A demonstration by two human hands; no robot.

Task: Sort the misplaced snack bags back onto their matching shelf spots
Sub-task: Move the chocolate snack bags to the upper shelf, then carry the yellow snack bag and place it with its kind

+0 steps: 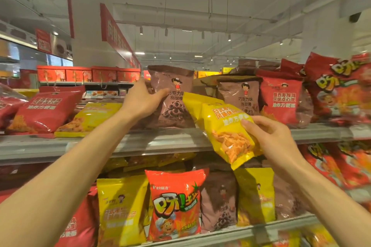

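Left hand (140, 98): fingers curled round left edge of brown bag (172, 96), upright on top shelf (160, 140).
Right hand (269, 136): fingers pinch yellow bag (224, 126), tilted, held in front of shelf edge, overlapping brown bag's right side.
Adj. stock: 2nd brown bag (241, 96) just right; flat yellow bag (90, 118) left.

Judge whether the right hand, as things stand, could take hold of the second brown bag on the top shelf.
Probably not yet: the right hand grips a yellow bag, which also overlaps the second brown bag.
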